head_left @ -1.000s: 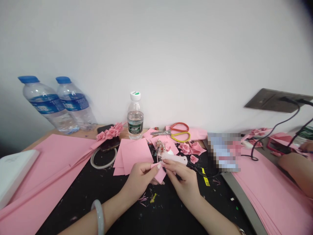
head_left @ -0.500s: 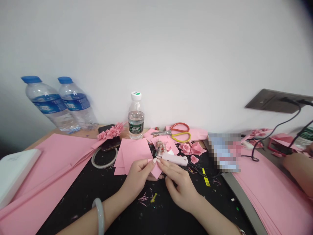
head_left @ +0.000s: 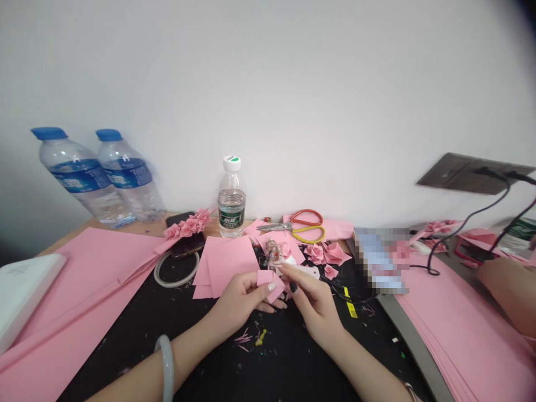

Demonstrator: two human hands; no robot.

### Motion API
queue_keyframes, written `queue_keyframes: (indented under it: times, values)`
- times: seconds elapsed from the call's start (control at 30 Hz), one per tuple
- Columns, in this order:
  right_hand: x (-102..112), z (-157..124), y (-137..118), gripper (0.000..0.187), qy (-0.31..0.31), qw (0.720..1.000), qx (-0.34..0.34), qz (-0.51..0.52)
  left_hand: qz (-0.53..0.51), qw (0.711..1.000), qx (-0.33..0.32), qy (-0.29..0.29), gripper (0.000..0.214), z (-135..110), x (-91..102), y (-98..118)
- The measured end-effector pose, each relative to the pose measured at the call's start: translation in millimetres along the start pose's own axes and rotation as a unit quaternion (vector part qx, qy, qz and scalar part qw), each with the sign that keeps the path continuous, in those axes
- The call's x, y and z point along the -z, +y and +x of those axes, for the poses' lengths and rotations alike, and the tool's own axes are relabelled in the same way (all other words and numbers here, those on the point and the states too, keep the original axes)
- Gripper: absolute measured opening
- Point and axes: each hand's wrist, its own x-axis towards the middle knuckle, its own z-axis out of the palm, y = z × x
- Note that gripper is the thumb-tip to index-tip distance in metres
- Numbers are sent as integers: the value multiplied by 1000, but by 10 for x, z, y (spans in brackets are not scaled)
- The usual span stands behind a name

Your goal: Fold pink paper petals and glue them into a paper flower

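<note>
- Made so far: a row of folded pink paper roses (head_left: 188, 225) lies at the back of the desk on a phone (head_left: 184, 245), and more loose roses (head_left: 324, 254) sit to the right of the hands
- Left unused: a pile of pink paper squares (head_left: 226, 265) just left of the hands, plus large stacks of pink card on both sides, the left stack (head_left: 84, 290) and the right stack (head_left: 460, 335)
- The small pink paper piece (head_left: 270, 285) is folded and held at the centre, just above the black work mat (head_left: 234, 363), between both hands
- The left hand (head_left: 238, 298), wearing a pale bangle (head_left: 166, 368), pinches the piece between thumb and fingers
- The right hand (head_left: 312, 304) is raised, with thumb and forefinger close together at the piece's right edge; whether they grip it or only touch it is hard to tell
- Just behind the hands lie a white glue gun (head_left: 307, 272) with a black cord and a small crumpled clump (head_left: 273, 252)
- Further back are red-and-yellow-handled scissors (head_left: 305, 226) and a water bottle (head_left: 231, 201)
- Another person's arm (head_left: 508, 296) enters at the far right
</note>
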Motion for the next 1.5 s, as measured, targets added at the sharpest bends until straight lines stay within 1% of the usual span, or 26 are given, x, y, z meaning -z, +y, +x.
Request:
queue_keyframes:
  times: [0.07, 0.1, 0.13, 0.23, 0.33, 0.43, 0.5, 0.57, 0.63, 0.67, 0.73, 0.87, 0.93, 1.0, 1.13, 1.23, 1.37, 1.5]
  values:
    - [2, 18, 8, 19, 0, 999, -31, -24, 23, 1000, -10, -18, 24, -7, -15, -9]
    - [0, 28, 8, 11, -14, 998, -41, -35, 32, 999, -15, -29, 23, -12, -23, -14]
    - [-2, 38, 7, 8, -35, 998, -44, -43, 40, 998, -17, -40, 22, -16, -30, -18]
    - [-10, 62, -2, 22, -93, 994, -28, -39, 60, 996, -12, -68, 19, -26, -41, -24]
    - [-17, 68, 3, 30, -112, 993, -18, -24, 75, 993, 2, -92, 18, -29, -39, -13]
    - [-18, 66, 20, 37, -106, 994, -30, -13, 99, 990, 12, -103, 19, -33, -29, -3]
    - [-11, 66, 19, 37, -84, 996, -42, -7, 121, 987, 14, -104, 20, -36, -24, -7]
    - [-4, 69, -2, 29, -63, 997, -51, 8, 141, 985, 14, -102, 21, -38, -17, -26]
    - [-3, 72, -32, 13, -67, 996, -53, 33, 158, 983, 12, -96, 22, -37, -7, -55]
    - [-8, 73, -46, 11, -75, 995, -50, 48, 165, 982, 12, -92, 22, -37, 0, -71]
    - [-29, 72, -60, 14, -81, 993, -44, 76, 178, 980, 9, -85, 23, -38, 15, -98]
    - [-86, 61, -40, 12, -47, 990, -56, 122, 192, 978, 7, -78, 27, -43, 30, -115]
    - [-100, 53, -35, 11, -36, 990, -55, 122, 189, 979, 12, -78, 28, -44, 21, -99]
    - [-96, 47, -45, 13, -36, 993, -38, 103, 180, 979, 17, -92, 26, -39, 3, -69]
    - [-38, 47, -86, 14, -70, 996, 11, 54, 119, 984, 37, -129, 22, -21, -20, -8]
    - [14, 51, -95, 19, -99, 994, 38, 34, 67, 986, 50, -145, 25, -16, 0, 6]
    - [48, 46, -76, 25, -114, 991, 60, 32, 18, 988, 67, -137, 25, -22, 34, 14]
    - [48, 37, -74, 26, -118, 991, 55, 39, -2, 989, 77, -127, 26, -26, 35, 36]
